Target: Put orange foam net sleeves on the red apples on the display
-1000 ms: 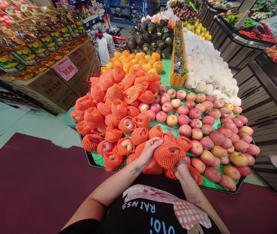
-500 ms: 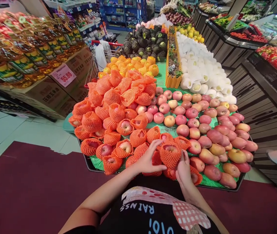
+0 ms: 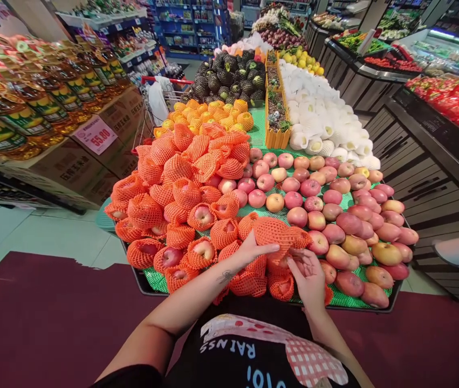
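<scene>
A person stands at a fruit display, both bare hands low at its near edge. The left hand [image 3: 249,252] pinches an orange foam net [image 3: 274,233] with fingers closed on its rim, holding it up just above the front row. The right hand [image 3: 309,275] sits just beside it, palm up and fingers spread loosely, touching the net's lower edge and gripping nothing firmly; whether an apple is already inside the net cannot be told. To do this well, the net's mouth looks as if it should be stretched wide by both hands so the mesh slides over fruit without tearing, with the fruit supported from below. To the left lies a heap of netted apples [image 3: 180,188]; to the right, rows of bare apples [image 3: 334,215] rest on a green mat [image 3: 158,280] covering the surface. The bare apples sit close against the right hand, so a careless elbow could roll them off the front edge. Farther back are white-wrapped fruit [image 3: 322,121], dark green fruit [image 3: 229,75], and a wooden planter [image 3: 275,110]. Bottles of oil [image 3: 31,102] with a price sign [image 3: 95,134] stand well apart on the left.
</scene>
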`<action>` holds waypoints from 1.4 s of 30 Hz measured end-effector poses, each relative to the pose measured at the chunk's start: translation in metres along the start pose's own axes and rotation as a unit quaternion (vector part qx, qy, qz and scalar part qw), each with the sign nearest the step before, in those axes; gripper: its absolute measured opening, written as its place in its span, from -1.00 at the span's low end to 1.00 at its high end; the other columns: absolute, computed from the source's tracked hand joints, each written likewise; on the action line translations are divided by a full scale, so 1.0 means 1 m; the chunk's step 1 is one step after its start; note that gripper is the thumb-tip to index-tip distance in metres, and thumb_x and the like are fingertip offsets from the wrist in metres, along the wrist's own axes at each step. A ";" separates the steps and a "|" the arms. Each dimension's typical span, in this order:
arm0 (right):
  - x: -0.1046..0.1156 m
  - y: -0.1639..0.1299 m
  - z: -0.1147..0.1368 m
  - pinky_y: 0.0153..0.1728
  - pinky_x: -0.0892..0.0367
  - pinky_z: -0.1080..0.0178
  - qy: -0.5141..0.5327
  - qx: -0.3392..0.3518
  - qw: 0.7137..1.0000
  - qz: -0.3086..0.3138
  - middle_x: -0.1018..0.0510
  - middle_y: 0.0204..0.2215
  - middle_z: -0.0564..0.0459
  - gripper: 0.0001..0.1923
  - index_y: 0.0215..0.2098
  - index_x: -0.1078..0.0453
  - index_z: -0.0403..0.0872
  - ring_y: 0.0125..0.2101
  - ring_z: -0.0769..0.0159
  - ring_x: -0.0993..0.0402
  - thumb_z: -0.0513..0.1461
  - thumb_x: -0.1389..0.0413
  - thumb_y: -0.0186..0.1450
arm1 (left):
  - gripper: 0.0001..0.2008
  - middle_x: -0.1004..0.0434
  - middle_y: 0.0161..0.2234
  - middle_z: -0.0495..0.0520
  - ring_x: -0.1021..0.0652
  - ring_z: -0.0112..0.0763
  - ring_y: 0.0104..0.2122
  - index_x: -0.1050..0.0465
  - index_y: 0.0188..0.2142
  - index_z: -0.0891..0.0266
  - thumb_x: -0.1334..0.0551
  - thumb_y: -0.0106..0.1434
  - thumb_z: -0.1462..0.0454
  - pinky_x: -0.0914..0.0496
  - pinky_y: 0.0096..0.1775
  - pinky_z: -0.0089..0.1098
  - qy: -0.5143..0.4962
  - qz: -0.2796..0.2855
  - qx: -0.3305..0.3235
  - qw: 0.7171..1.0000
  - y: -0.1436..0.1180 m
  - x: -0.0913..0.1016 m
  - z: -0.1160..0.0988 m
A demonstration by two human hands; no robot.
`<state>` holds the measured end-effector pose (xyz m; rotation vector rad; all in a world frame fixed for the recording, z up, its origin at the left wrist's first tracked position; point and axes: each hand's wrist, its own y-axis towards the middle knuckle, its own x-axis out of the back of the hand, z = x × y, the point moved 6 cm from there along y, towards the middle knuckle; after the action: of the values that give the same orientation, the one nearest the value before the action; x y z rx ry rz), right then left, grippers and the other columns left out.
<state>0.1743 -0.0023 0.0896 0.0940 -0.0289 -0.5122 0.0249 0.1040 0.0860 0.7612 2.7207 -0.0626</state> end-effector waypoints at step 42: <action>0.002 -0.005 -0.012 -0.10 -0.51 0.04 -0.037 -0.004 0.999 0.034 -0.66 -0.16 -0.03 -0.78 -0.19 -0.51 0.04 -0.15 0.12 -0.59 -0.04 -0.28 0.28 | -0.04 -0.14 0.32 0.51 -0.36 0.20 0.21 -0.05 0.36 0.32 -0.47 0.11 0.06 -0.43 0.06 -0.08 0.664 -0.082 0.053 0.742 0.132 -0.027 0.028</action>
<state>0.1742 -0.0064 0.0768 0.0668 -0.1020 -0.4471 0.1221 0.2000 0.0730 0.7152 4.1705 0.4876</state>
